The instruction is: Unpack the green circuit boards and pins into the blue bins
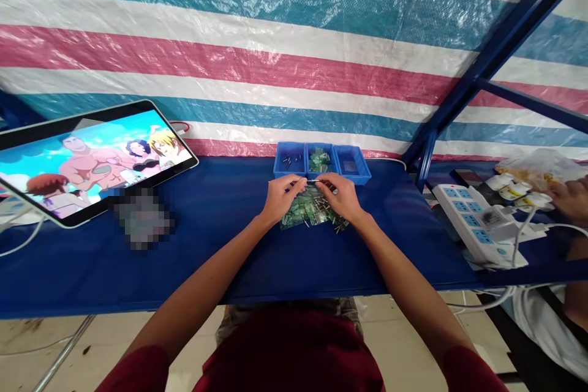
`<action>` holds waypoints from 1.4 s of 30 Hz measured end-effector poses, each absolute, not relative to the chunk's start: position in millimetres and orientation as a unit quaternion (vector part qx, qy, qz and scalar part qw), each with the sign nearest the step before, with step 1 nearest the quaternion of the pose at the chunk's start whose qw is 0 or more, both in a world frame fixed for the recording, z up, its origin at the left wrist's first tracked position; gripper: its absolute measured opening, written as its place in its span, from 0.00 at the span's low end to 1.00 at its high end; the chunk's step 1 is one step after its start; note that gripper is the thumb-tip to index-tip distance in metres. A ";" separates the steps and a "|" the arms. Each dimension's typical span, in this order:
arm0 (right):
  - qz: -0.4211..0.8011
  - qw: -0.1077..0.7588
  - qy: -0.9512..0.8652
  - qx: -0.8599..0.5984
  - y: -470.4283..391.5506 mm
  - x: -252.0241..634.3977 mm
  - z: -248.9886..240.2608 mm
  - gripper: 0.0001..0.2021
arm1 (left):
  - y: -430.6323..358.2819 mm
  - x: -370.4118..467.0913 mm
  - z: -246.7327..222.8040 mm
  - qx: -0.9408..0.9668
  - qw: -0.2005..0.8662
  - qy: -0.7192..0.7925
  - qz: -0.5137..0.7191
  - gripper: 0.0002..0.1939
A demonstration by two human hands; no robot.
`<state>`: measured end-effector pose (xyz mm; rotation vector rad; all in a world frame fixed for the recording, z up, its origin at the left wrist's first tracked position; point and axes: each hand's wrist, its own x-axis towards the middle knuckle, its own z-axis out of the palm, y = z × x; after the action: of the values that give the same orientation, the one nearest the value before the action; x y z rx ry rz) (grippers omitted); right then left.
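While three blue bins point(353, 165) stand side by side just beyond, the person's left hand point(283, 197) and right hand point(340, 195) pinch a thin metallic piece point(313, 180) between them, above green packets point(305, 208) on the blue worktop point(197, 257).

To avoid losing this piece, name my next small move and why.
Probably lift the slim piece slightly clear of the mixed pile: the left hand and right hand pinch it between them at the pile's far edge, where it might get lost.

Dark red shirt point(294, 349), short sleeves point(142, 367)
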<state>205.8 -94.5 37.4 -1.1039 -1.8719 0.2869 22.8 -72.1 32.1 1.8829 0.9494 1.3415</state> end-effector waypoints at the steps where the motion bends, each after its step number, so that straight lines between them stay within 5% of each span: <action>1: 0.114 0.459 -0.758 -0.448 -95.0 206.2 36.4 0.14 | -72.8 23.1 32.3 0.714 0.320 0.360 0.509 0.18; 9: 0.099 0.466 -0.768 -0.428 -97.1 202.3 34.1 0.13 | -75.1 21.3 32.0 0.704 0.326 0.371 0.510 0.16; 22: 0.114 0.447 -0.771 -0.439 -98.9 199.7 37.2 0.21 | -73.7 33.3 28.2 0.564 0.500 0.354 0.554 0.14; 29: 0.102 0.467 -0.738 -0.477 -98.9 200.5 37.3 0.23 | -71.0 23.9 33.4 0.595 0.498 0.331 0.537 0.17; 36: 0.090 0.490 -0.713 -0.493 -100.1 202.6 41.8 0.22 | -76.0 20.2 36.4 0.740 0.307 0.363 0.475 0.15; 42: 0.137 0.479 -0.752 -0.431 -100.0 201.8 37.3 0.15 | -81.4 28.3 33.9 0.656 0.403 0.382 0.512 0.13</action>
<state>201.8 -100.0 37.3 -1.0531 -1.8370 0.3342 28.3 -81.4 33.9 1.6562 0.9653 1.2929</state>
